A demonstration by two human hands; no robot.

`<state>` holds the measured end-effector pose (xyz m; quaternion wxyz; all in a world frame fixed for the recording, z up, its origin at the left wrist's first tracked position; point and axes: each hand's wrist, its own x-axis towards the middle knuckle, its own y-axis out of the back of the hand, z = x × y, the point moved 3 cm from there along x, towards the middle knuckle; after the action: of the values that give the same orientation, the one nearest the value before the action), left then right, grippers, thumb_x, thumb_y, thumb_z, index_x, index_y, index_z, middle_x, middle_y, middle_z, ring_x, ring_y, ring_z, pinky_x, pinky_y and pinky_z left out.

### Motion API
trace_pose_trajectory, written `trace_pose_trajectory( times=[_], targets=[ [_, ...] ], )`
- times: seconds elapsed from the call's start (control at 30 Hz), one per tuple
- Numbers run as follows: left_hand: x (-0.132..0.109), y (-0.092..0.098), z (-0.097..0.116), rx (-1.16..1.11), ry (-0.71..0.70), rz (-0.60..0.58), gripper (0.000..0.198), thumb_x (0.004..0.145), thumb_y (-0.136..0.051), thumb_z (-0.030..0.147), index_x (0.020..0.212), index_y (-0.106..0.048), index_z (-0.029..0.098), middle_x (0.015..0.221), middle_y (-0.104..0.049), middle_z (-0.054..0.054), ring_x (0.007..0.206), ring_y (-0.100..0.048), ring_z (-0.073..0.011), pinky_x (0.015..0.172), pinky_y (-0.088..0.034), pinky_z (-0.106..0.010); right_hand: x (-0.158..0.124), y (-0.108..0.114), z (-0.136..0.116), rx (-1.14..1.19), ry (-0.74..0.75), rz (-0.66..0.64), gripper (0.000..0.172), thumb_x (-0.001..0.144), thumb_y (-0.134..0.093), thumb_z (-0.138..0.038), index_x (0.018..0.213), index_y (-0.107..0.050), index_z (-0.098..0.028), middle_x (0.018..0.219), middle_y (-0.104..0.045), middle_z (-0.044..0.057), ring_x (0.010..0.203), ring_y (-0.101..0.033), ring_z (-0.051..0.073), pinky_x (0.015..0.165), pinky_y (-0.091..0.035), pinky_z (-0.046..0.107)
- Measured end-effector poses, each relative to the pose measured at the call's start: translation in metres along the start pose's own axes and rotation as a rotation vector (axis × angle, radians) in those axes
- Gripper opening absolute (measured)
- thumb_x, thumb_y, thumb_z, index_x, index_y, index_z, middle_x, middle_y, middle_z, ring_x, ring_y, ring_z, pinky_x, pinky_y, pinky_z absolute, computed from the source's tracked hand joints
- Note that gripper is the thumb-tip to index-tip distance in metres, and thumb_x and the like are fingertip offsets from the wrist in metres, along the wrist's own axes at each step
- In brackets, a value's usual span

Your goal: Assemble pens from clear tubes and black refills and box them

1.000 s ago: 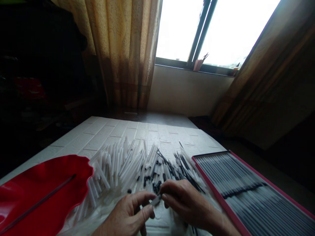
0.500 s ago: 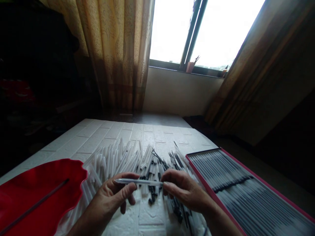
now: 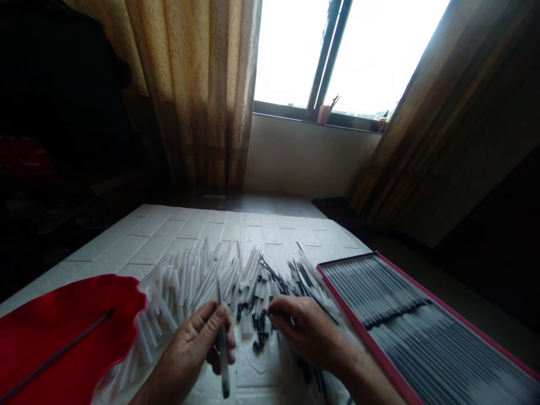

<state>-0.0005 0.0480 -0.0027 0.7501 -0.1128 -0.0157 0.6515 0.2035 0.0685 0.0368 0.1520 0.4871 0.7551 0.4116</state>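
- The left hand (image 3: pixel 196 343) is closed on a thin clear plastic pen barrel (image 3: pixel 222 337). The barrel passes between thumb and fingers, and its lower end points toward the person.
- The right hand (image 3: pixel 301 332) is just beside it, with fingertips bent together over small black plastic pieces (image 3: pixel 258 326). I cannot tell if it pinches one.
- A pile of white plastic tubes (image 3: pixel 189 278) lies behind both hands.
- The red wavy-edged tray (image 3: pixel 42 315) at the left holds one thin dark rod (image 3: pixel 59 351).
- The flat red-rimmed box (image 3: pixel 350 259) at the right is filled with rows of pens (image 3: pixel 422 337).
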Motion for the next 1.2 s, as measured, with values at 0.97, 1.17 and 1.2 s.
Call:
trace_pose_trajectory(
  times=[0.97,1.17,1.2],
  targets=[
    [-0.006,-0.01,0.009,0.389,-0.035,-0.13,0.066,0.073,-0.049,0.08,0.087,-0.066,0.017,0.053,-0.041,0.008,0.037,-0.03,-0.006,0.034,-0.023,-0.017,0.0,0.003,0.001,-0.107,0.059,0.027,0.019,0.095,-0.049,-0.026,0.099,-0.067,-0.019,0.086,-0.07,0.006,0.08,-0.064,0.019,0.072,-0.045,0.029],
    [-0.007,-0.007,0.011,0.589,-0.127,-0.125,0.051,0.087,-0.046,0.066,0.087,-0.069,0.02,0.055,-0.046,0.006,0.047,-0.042,-0.0105,0.043,-0.031,-0.018,-0.002,0.009,-0.002,0.153,0.031,0.113,0.021,0.093,-0.05,-0.027,0.098,-0.067,-0.017,0.088,-0.071,0.005,0.082,-0.065,0.017,0.073,-0.047,0.025],
    [-0.007,-0.007,0.01,0.62,-0.133,-0.138,0.05,0.088,-0.046,0.064,0.087,-0.069,0.02,0.055,-0.047,0.005,0.049,-0.045,-0.0114,0.046,-0.033,-0.018,-0.002,0.009,-0.003,0.179,0.029,0.12,0.02,0.093,-0.05,-0.027,0.098,-0.067,-0.017,0.089,-0.071,0.005,0.083,-0.065,0.017,0.074,-0.047,0.025]
  ],
)
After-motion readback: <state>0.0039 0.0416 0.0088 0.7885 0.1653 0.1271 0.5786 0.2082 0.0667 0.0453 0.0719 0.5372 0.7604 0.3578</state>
